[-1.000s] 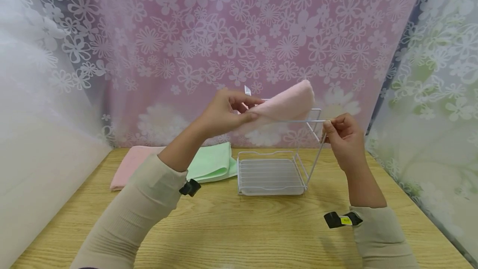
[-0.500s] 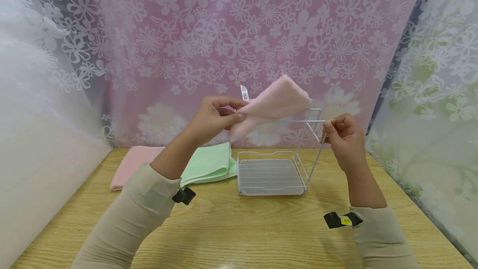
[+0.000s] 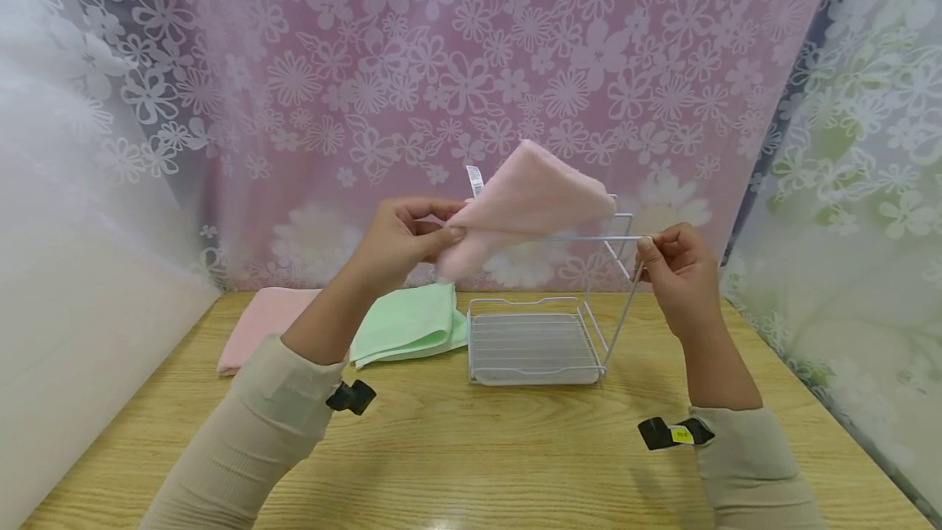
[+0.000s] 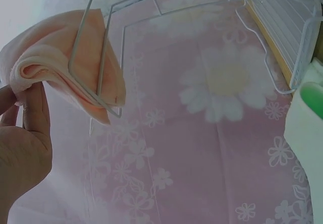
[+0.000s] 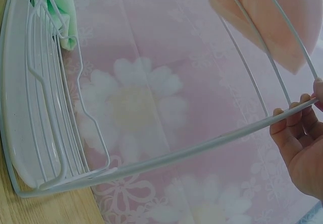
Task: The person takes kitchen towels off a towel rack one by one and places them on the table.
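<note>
My left hand (image 3: 408, 235) pinches one end of a pink towel (image 3: 530, 190), thumb in front and fingers behind. The towel lies folded over the upper bars of a white wire rack (image 3: 623, 317), its far corner raised and a rolled end drooping below the thumb. A white label (image 3: 474, 180) sticks up from its edge. In the left wrist view the towel (image 4: 65, 52) drapes round the bars, its layers curling at the fingers. My right hand (image 3: 680, 268) grips the rack's upper right corner; in the right wrist view its fingers (image 5: 287, 133) curl round the side bar.
A white tray (image 3: 537, 379) sits in the rack's base on the wooden table (image 3: 471, 448). To its left lie a folded green towel (image 3: 408, 321) and another pink towel (image 3: 261, 321), partly behind my left arm. A floral curtain (image 3: 471, 47) hangs behind.
My left hand has moved left and slightly down, drawing the pink towel left along the bars. The towel's raised corner has shifted left and up. My right hand and the rack have stayed put.
</note>
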Demonstrator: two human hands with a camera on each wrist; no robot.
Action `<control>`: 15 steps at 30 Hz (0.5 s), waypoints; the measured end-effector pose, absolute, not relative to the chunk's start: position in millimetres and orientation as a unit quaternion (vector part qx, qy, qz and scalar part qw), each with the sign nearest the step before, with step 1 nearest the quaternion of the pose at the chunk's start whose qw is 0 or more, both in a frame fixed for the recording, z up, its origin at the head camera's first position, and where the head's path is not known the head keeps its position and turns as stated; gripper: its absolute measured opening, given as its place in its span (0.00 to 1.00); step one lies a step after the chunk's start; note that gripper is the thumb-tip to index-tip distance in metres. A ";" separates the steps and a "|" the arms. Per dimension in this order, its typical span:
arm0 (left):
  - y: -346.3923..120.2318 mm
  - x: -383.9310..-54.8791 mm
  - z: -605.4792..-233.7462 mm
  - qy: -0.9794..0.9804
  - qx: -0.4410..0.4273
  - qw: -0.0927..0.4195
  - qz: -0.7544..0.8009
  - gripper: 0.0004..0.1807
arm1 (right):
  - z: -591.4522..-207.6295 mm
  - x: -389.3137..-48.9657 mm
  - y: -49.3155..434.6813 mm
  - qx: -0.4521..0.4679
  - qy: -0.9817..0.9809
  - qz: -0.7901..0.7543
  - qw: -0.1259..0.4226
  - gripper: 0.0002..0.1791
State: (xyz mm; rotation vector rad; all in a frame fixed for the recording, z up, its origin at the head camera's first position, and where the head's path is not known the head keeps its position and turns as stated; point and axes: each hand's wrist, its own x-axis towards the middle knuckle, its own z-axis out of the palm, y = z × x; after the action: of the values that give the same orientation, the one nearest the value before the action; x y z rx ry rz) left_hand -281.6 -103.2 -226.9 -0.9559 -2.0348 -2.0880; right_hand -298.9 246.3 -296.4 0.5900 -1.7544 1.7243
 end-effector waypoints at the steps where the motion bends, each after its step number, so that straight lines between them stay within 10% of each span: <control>1: -104.5 -281.0 -227.8 -0.660 -0.315 0.037 -0.681 0.17 | -296.4 -298.9 246.3 0.222 -0.662 0.649 0.302 0.09; 15: -125.0 -278.2 -243.9 -0.638 -0.314 0.070 -0.700 0.13 | -294.7 -296.9 247.1 0.214 -0.669 0.646 0.299 0.10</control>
State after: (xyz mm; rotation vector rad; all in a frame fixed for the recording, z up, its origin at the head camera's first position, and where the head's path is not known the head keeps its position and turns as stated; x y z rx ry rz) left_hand -278.2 -125.0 -243.9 -0.9451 -1.9197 -2.1046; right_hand -296.9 247.1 -294.7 0.5691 -1.7782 1.7152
